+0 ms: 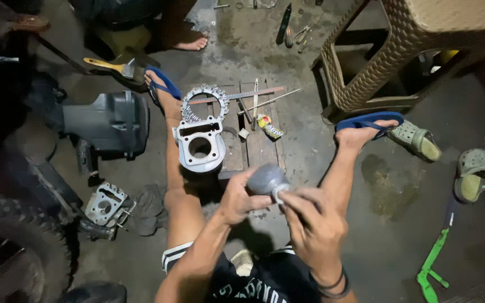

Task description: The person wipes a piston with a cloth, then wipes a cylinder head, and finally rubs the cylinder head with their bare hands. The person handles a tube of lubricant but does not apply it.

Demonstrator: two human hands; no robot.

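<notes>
Both forearms reach forward and meet in front of the chest. The left hand (237, 197) curls its fingers in a closed grip, thumb on top. The right hand (312, 220) is bent at the wrist, fingertips pinched together close against the left hand.

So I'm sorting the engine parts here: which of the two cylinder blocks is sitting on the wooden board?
The pale grey cylinder block with the round bore, straight ahead of the hands, beside the person's leg. The other block lies on the floor at the left, by the tyre.
</notes>
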